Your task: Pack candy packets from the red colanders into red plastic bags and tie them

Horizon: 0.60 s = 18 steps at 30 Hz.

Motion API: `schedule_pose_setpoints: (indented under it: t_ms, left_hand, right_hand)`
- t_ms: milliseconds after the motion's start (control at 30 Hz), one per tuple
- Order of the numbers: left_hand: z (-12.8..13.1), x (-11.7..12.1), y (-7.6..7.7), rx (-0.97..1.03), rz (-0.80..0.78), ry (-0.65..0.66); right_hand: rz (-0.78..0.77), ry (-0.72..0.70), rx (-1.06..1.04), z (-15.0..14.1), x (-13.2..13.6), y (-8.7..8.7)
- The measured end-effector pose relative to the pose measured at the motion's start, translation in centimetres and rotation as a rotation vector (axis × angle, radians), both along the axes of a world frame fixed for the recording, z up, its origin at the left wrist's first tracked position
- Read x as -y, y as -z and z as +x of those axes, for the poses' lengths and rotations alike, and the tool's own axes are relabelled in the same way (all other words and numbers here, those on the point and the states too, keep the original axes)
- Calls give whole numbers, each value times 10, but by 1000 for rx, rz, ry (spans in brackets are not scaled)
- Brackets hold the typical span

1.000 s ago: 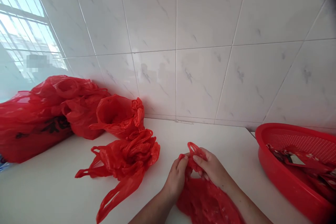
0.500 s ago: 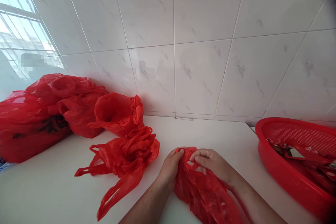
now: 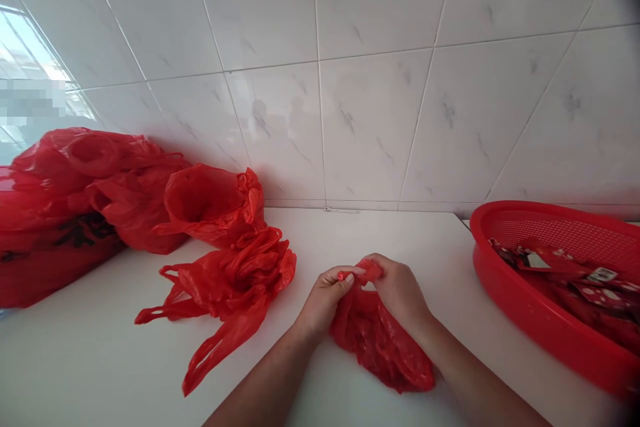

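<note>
A thin red plastic bag (image 3: pixel 383 347) hangs crumpled between my two hands, its lower part resting on or just over the white table. My left hand (image 3: pixel 325 297) pinches a gathered edge of it between thumb and fingers. Close beside it, my right hand (image 3: pixel 400 287) curls around another stretch of the bag's top, its fingertips partly hidden. A small gap shows below the gathered edge, between the hands. To the left lies a loose clump of red plastic bags (image 3: pixel 245 280) with handle loops spread toward me.
At the right stands a red perforated basket (image 3: pixel 505 293) holding red printed packets (image 3: pixel 600 297). Along the left are an upright open red bag (image 3: pixel 210 203) and large filled red bags (image 3: pixel 55 180) with black lettering. A tiled wall (image 3: pixel 370 127) backs the white table (image 3: pixel 310 230).
My hands have drawn the bag's top tighter together, and its trailing lower end has pulled up into view. The right hand has turned over more. The view has shifted slightly.
</note>
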<state>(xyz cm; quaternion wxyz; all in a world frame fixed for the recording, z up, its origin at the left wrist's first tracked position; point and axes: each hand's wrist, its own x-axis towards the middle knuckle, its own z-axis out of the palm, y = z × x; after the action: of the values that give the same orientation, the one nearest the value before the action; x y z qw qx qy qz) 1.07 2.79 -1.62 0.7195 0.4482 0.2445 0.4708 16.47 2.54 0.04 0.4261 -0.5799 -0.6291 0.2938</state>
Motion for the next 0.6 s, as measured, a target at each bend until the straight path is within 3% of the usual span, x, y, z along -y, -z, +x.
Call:
schedule_pose_setpoints:
  t_ms: [100,200,300,400,600]
  left_hand:
    - [-2,-1,-2,-88,87,13]
    - [-6,-4,-4,-160,140,-23]
    - [-10,-8,-3,-209,173,-102]
    - [-14,-12,1,-181,170,-143]
    - [-22,-19,9,-110,185,-266]
  right_hand:
    - [-106,-61,-195,2,-2,-4]
    - [-272,-207,-458,5,-4,-9]
    - [-300,-296,-763,13,-8,-12]
    - [-267,-198,-929,27,-15,-6]
    - [-152,171,-910,66,-34,23]
